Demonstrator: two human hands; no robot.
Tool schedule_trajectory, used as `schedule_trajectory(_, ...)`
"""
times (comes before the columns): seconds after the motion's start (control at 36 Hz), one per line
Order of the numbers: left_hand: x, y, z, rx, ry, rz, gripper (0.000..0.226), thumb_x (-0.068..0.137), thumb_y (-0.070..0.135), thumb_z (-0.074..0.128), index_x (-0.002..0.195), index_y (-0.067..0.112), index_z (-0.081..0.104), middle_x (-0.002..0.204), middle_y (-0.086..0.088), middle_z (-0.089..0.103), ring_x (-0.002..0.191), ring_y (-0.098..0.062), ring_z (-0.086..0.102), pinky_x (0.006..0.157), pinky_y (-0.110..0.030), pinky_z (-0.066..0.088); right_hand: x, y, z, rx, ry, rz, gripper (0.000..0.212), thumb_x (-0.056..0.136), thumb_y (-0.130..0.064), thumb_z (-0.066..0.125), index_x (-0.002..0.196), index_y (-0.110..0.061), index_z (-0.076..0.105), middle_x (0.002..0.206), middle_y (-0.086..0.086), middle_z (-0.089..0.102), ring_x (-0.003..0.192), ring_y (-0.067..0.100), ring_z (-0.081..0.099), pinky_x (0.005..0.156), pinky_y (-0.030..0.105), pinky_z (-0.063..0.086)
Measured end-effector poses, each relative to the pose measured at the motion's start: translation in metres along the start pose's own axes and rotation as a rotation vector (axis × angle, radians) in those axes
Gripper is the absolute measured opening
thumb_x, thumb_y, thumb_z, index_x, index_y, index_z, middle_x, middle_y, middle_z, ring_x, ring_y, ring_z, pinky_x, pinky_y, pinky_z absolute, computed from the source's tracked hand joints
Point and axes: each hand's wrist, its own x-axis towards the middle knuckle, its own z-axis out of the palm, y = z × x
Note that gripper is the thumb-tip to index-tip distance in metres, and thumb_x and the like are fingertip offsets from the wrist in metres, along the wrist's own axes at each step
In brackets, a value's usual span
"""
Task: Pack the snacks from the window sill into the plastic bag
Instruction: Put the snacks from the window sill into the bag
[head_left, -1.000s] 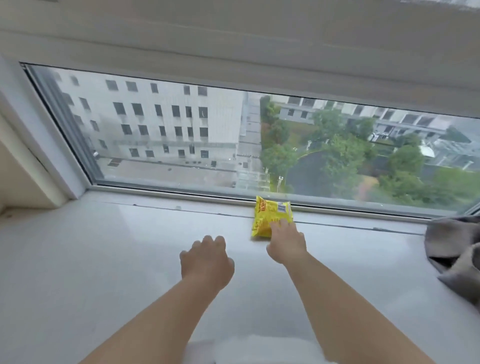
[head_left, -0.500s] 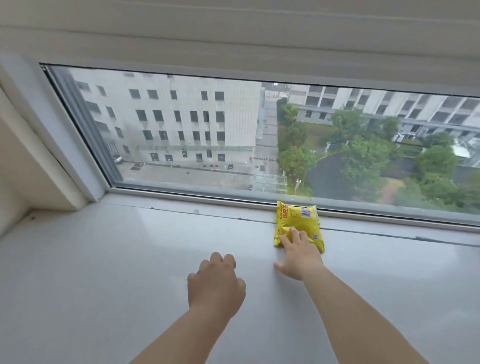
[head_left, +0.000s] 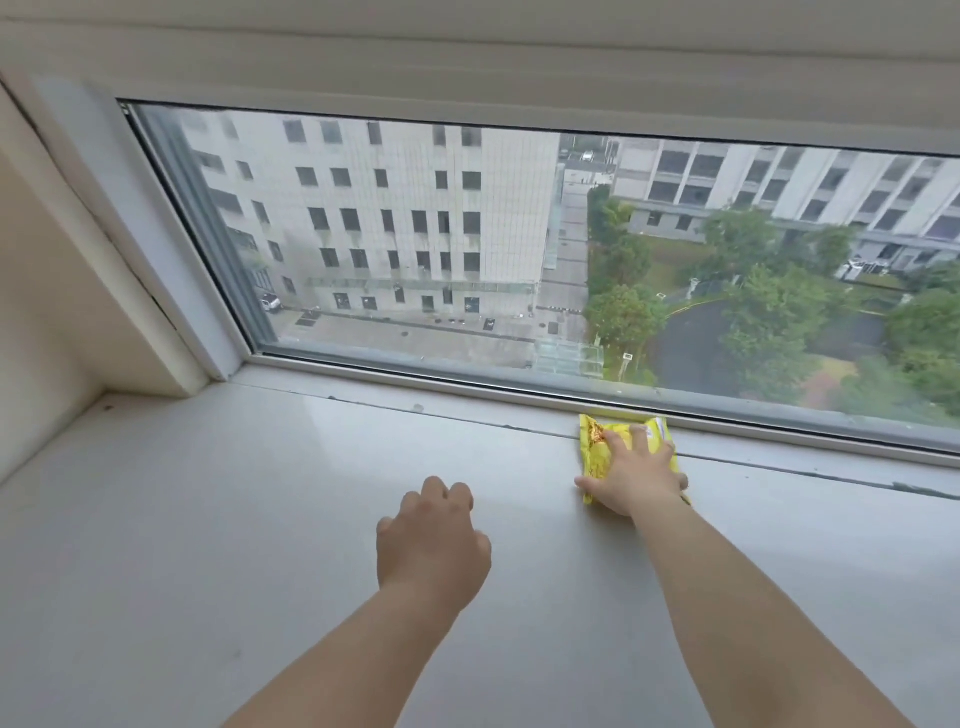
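Two bare forearms reach out over a pale window sill (head_left: 218, 519); the left hand (head_left: 431, 540) hovers palm down over bare sill, its fingers loosely curled and grasping nothing; to its right and a little farther out, the right hand (head_left: 636, 480) lies spread on a yellow snack packet (head_left: 597, 447), fingers straight and splayed across the wrapper, thumb stretched out to the left at the packet's near edge, pressing rather than gripping; the packet lies flat at the back of the sill, its far edge just beside the lower rail of the window frame (head_left: 467, 387); beyond the glass, seen from high up, stand pale multi-storey buildings (head_left: 395, 218), a paved yard and a cluster of green trees (head_left: 769, 322).
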Motion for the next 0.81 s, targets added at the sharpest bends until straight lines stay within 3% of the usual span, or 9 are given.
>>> schedule_trajectory(0.11,-0.001,-0.004,0.004,-0.002,-0.013,-0.019,0.034,0.093,0.034,0.039,0.125,0.026,0.044,0.124,0.004,0.044,0.112,-0.016,0.046,0.084,-0.03,0.038,-0.018,0.001,0.012,-0.001,0.089,-0.044,0.073,0.077,-0.051,0.059,0.14,-0.038,0.024,0.149,-0.004,0.011,0.128,0.034,0.022,0.094,0.047,0.038)
schedule_trajectory(0.25,-0.015,-0.006,0.007,-0.01,-0.044,-0.049,0.034,0.093,0.033,0.04,0.126,0.026,0.045,0.124,0.004,0.044,0.112,-0.016,0.047,0.085,-0.031,0.04,-0.049,0.004,0.009,-0.01,0.002,-0.148,0.064,0.077,-0.027,0.062,0.133,-0.039,0.033,0.141,-0.006,0.022,0.12,0.03,0.029,0.09,0.041,0.042)
schedule_trajectory(0.44,-0.037,-0.005,-0.029,0.059,-0.188,-0.06,0.038,0.092,0.032,0.041,0.129,0.022,0.045,0.128,-0.002,0.044,0.117,-0.023,0.048,0.087,-0.035,0.041,-0.103,-0.001,-0.046,0.259,0.006,-0.217,0.059,0.078,-0.017,0.059,0.132,-0.032,0.041,0.133,0.001,0.037,0.117,0.033,0.04,0.097,0.035,0.039)
schedule_trajectory(0.53,-0.051,-0.016,-0.056,0.07,-0.254,-0.087,0.039,0.09,0.033,0.043,0.127,0.023,0.05,0.126,-0.001,0.05,0.112,-0.024,0.052,0.079,-0.03,0.04,-0.131,0.001,-0.089,0.448,-0.018,-0.272,0.059,0.078,-0.01,0.06,0.132,-0.029,0.046,0.132,0.005,0.044,0.112,0.025,0.048,0.089,0.03,0.042)
schedule_trajectory(0.72,-0.124,-0.058,-0.128,0.069,-0.242,-0.22,0.049,0.082,0.054,0.045,0.116,0.021,0.056,0.105,0.001,0.055,0.095,-0.024,0.053,0.075,-0.031,0.042,-0.244,-0.014,-0.178,0.634,-0.021,-0.424,0.06,0.079,-0.007,0.063,0.132,-0.029,0.046,0.122,0.003,0.05,0.102,0.022,0.051,0.082,0.032,0.044)
schedule_trajectory(0.81,-0.164,-0.073,-0.147,0.036,-0.257,-0.231,0.065,0.081,0.068,0.041,0.123,0.019,0.055,0.119,-0.001,0.055,0.107,-0.026,0.053,0.074,-0.032,0.041,-0.303,-0.031,-0.194,0.606,0.04,-0.535,0.062,0.076,-0.006,0.065,0.132,-0.025,0.046,0.119,-0.001,0.044,0.1,0.016,0.046,0.077,0.027,0.039)
